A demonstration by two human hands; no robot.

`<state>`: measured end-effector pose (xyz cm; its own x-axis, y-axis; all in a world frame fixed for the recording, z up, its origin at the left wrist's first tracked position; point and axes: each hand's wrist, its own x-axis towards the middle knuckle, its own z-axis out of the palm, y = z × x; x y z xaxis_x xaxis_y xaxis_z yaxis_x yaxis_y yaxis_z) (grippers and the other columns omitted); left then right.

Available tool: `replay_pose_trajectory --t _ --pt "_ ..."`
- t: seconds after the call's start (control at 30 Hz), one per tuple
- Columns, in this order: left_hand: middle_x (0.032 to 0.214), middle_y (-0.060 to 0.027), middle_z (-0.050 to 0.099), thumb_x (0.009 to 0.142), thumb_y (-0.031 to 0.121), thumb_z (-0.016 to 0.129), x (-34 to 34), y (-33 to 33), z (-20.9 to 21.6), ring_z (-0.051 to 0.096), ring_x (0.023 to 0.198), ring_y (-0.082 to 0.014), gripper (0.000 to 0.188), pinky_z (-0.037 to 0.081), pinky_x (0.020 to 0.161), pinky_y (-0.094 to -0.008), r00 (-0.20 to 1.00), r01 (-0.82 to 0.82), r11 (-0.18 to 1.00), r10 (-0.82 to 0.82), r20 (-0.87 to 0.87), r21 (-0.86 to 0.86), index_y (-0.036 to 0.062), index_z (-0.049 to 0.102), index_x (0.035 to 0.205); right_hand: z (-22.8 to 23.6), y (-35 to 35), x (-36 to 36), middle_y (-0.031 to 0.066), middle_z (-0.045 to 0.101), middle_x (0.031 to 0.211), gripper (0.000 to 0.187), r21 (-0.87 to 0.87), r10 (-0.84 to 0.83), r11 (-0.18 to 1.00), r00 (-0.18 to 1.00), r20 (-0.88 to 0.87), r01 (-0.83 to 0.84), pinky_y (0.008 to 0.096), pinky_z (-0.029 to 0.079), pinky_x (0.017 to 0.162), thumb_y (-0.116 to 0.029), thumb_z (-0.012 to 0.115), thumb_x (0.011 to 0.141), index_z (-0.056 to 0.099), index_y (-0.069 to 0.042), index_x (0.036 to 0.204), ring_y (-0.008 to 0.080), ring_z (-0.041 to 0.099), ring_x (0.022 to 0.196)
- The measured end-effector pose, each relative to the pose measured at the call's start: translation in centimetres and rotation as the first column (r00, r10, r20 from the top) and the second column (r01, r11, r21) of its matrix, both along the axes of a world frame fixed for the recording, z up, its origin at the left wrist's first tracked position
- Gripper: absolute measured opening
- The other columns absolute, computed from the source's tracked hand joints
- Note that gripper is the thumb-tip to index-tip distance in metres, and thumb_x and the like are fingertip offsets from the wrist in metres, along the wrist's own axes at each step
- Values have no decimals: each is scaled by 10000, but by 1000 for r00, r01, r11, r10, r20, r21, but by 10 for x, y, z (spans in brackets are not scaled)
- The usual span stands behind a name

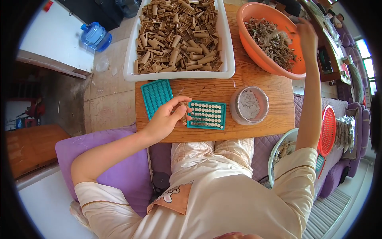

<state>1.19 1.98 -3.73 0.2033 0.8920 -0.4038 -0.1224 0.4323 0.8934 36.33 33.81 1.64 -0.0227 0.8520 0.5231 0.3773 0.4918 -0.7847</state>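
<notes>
My left hand (167, 117) rests on the wooden table (270, 93), fingers closed around a small brown paper tube (184, 111) at the left edge of a teal tray (207, 115) whose holes hold rows of pale round pieces. A second teal tray (156, 95), empty, lies just left of it. My right hand (307, 34) reaches far out over the orange basin (254, 49) of dry brownish twigs; whether its fingers hold anything cannot be seen. A round clear container (250, 105) of grey powder stands right of the filled tray.
A large white tub (131, 59) full of brown paper tubes fills the table's far side. A red mesh basket (328, 129) and a white bowl (274, 155) sit at my right. A purple cushion (119, 159) lies at my left, a blue water jug (95, 36) on the floor.
</notes>
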Motion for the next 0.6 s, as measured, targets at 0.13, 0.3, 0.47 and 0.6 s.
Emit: replay_pose_trajectory --t 0.13,0.3,0.47,0.6 --pt "949 -42 544 915 180 384 2 0 0 540 828 -101 267 425 672 -225 997 45 999 -46 -66 -8 55 433 1146 1 -11 10 25 612 870 285 -22 -72 997 975 212 78 202 415 651 -156 473 859 522 -86 1131 81 541 742" --pt "972 -31 524 917 191 379 0 1 2 533 863 -102 271 432 728 -234 991 98 995 -97 -96 1 79 430 1157 -2 -25 17 47 616 867 218 375 -220 919 949 225 124 232 436 706 -120 513 817 580 -92 1022 106 571 789" --pt "932 -70 543 904 164 410 4 -3 -2 538 783 -101 278 425 659 -222 991 111 990 -104 -82 82 11 433 1135 -20 -33 36 82 617 868 196 179 -366 928 888 280 327 294 459 693 -177 500 812 601 -157 978 185 599 688" --pt "936 -76 541 903 173 418 3 -4 -8 538 774 -105 289 429 664 -228 988 133 982 -120 -97 136 2 432 1136 -13 -35 29 56 627 850 204 -80 -215 949 814 539 304 302 391 829 -207 484 819 585 -176 992 228 601 737"
